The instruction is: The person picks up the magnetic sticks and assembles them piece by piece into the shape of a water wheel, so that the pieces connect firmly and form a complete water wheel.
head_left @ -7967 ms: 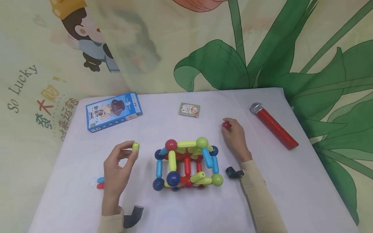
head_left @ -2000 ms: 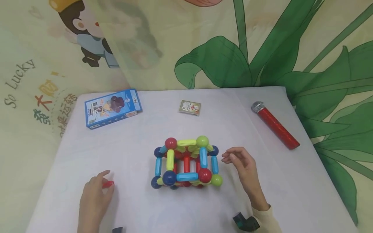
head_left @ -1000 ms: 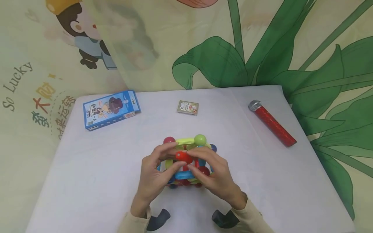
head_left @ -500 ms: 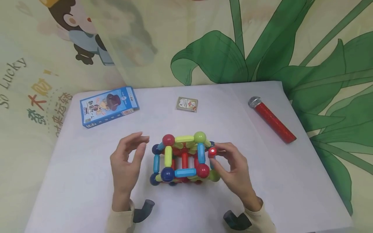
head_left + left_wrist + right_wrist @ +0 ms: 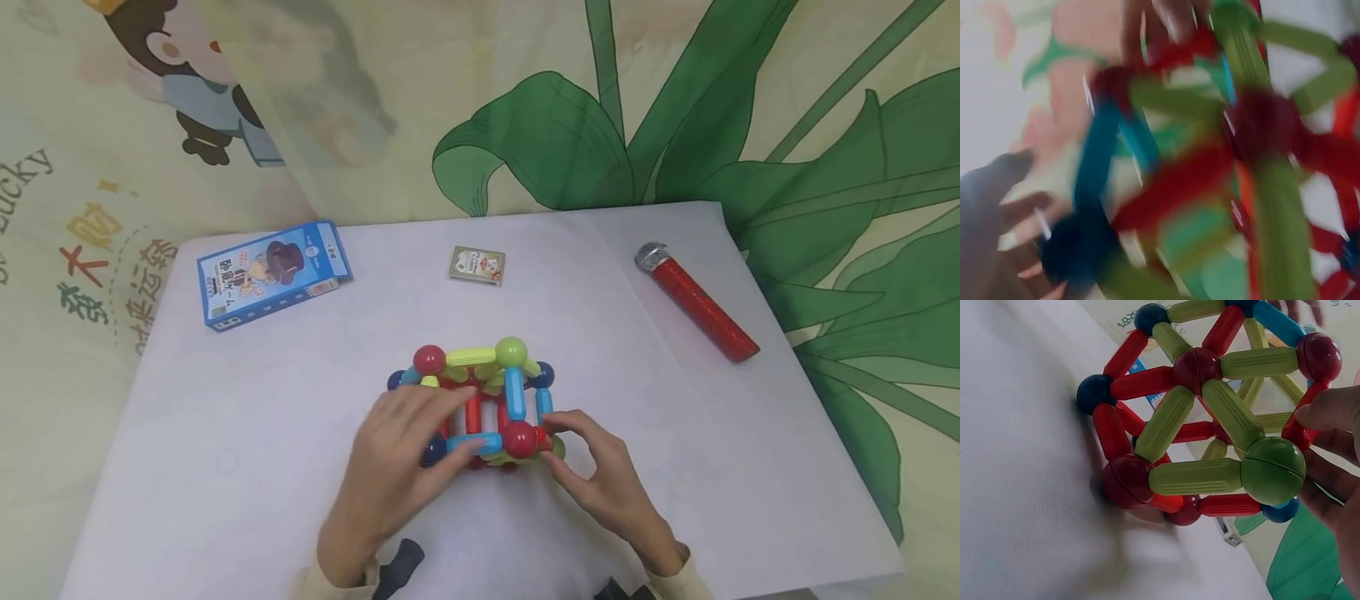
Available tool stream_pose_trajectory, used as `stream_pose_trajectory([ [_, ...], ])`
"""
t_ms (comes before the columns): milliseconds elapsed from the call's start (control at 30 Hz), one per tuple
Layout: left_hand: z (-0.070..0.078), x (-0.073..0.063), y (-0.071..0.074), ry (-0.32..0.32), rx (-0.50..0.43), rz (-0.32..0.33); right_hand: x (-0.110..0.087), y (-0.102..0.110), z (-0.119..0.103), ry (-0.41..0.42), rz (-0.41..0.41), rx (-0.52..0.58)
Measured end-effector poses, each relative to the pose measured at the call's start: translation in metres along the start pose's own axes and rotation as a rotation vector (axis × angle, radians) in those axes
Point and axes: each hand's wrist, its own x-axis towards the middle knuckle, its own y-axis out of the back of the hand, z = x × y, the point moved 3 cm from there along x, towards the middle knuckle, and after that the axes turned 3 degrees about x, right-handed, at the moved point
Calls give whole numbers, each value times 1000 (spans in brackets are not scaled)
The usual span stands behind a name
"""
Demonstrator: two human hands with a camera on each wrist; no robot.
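A cage of magnetic rods and balls (image 5: 471,357), in red, yellow-green, blue and dark blue, stands on the white table. At its front right corner my right hand (image 5: 600,475) pinches a red magnetic rod (image 5: 1302,425) between thumb and fingers. One end of that rod meets a red ball (image 5: 519,439); the other points toward a green ball (image 5: 1272,470). My left hand (image 5: 401,446) reaches over the front left, fingers extended, thumb tip at the front blue rod (image 5: 487,442). The left wrist view is blurred, with left fingers beside a dark blue ball (image 5: 1079,247).
A blue picture box (image 5: 273,273) lies at the back left. Behind the cage is a small card box (image 5: 477,266). A red microphone-shaped tube (image 5: 705,308) lies at the right. A printed cloth (image 5: 540,142) hangs behind the table.
The blue front rod and red ball joined the cage earlier. The left hand brought a red rod from the left; the right hand took it and lowered it to the front right corner.
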Motion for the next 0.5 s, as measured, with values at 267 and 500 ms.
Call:
stream_pose_trajectory([
  [267, 33, 9, -28, -187, 357, -289, -2, -4, 2, 58, 16, 12],
  [500, 31, 9, -27, -207, 336, -283, -2, -7, 1, 71, 17, 25],
])
